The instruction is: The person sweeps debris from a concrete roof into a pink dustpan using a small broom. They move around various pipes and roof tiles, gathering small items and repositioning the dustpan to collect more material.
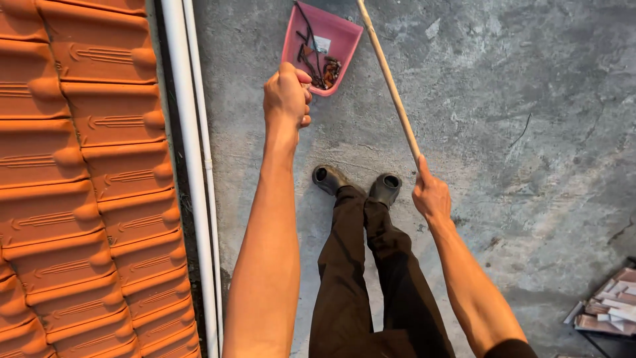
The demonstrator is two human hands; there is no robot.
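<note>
My left hand (287,96) is closed around the handle of a pink dustpan (329,33), held out above the grey concrete floor (517,119). The pan carries dark twigs, brown bits and a scrap of white paper (317,59). My right hand (430,195) grips a long, thin wooden stick (391,83) that slants up and to the left past the dustpan and out of the top of the view. Its far end is hidden. My legs in dark trousers and dark shoes (358,184) stand between the two arms.
Orange roof tiles (79,179) fill the left side. Two white pipes (195,166) run along their edge beside the floor. A stack of flat pieces with white scraps on it (609,308) lies at the lower right corner.
</note>
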